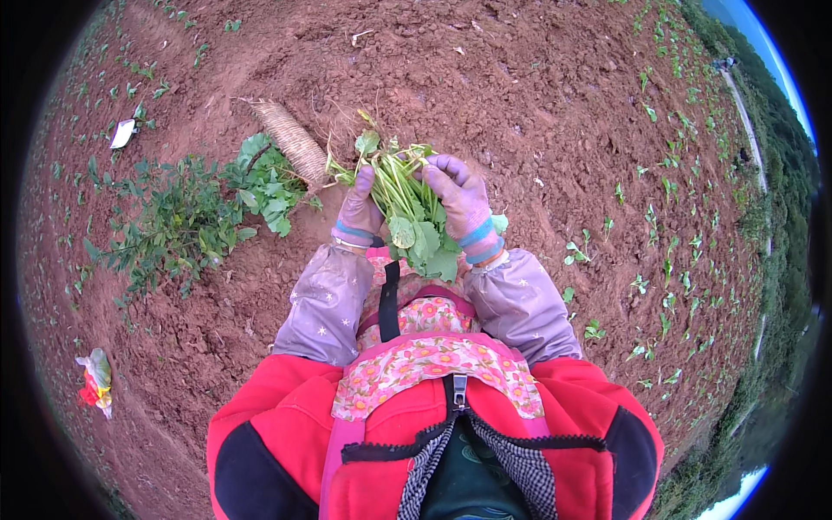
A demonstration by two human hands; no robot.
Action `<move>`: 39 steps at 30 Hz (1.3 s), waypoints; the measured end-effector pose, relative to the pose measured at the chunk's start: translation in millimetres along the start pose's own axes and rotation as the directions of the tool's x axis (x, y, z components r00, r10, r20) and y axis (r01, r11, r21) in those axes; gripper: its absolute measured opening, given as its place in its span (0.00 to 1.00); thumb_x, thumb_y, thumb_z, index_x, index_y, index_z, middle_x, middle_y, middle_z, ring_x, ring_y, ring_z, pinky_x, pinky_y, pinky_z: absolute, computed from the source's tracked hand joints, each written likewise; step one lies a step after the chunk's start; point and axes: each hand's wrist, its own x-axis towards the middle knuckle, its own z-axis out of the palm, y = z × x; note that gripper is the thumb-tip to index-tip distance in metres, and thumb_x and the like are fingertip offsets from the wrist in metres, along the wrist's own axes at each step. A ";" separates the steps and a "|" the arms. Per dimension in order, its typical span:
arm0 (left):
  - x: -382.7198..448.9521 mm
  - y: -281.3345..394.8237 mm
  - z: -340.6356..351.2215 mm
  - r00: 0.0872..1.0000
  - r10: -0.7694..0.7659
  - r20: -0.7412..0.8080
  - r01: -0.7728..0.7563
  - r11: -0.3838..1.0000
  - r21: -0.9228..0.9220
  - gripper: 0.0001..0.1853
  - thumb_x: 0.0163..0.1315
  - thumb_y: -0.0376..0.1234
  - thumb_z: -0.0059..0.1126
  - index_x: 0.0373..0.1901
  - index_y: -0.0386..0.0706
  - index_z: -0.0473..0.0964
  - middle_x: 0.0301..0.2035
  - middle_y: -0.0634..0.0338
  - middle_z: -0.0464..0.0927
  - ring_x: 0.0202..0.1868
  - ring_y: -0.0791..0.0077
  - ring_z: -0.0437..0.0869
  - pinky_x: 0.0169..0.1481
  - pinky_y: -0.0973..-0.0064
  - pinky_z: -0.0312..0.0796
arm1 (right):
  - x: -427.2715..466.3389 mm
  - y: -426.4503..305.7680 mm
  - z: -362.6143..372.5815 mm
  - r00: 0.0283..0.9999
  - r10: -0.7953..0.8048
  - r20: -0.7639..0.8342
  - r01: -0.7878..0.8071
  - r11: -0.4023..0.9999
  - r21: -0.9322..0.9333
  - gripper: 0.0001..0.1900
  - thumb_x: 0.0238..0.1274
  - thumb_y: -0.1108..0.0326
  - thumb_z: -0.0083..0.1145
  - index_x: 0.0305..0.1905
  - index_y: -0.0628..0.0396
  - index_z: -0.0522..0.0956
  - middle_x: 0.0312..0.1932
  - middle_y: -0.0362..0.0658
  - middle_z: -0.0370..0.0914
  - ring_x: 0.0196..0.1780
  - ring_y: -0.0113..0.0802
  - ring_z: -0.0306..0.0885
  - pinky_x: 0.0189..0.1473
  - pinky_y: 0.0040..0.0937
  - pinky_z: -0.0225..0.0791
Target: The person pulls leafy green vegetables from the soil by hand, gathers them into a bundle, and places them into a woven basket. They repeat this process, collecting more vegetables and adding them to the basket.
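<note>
Both hands, in dirt-stained purple gloves, are around a bunch of leafy green seedlings (416, 221) in front of my lap. My left hand (359, 205) grips the bunch from its left side, thumb up along the pale stems. On the other side, my right hand (458, 192) has its thumb and fingers pinched about the stem ends. The broad leaves hang down towards my floral apron (439, 364), while stems and thin roots point away from me. Close beyond my left hand is a woven straw cylinder (289, 136), tilted on the soil.
More leafy seedlings (270, 185) lie left of the straw piece, beside a cut leafy branch (175, 221). A white scrap (122, 133) and a coloured plastic bag (96, 380) rest farther left. Small planted seedlings (650, 221) dot the reddish soil (552, 117) at right.
</note>
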 end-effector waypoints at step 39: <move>-16.9 48.6 -58.3 0.830 0.282 -0.482 -0.249 0.959 0.132 0.24 0.60 0.43 0.53 0.51 0.35 0.70 0.49 0.53 0.74 0.51 0.63 0.75 0.60 0.64 0.64 | 9.4 114.8 -191.4 0.906 -0.189 -0.379 -0.191 0.615 -0.765 0.17 0.56 0.63 0.55 0.46 0.63 0.75 0.33 0.41 0.79 0.36 0.24 0.74 0.38 0.22 0.68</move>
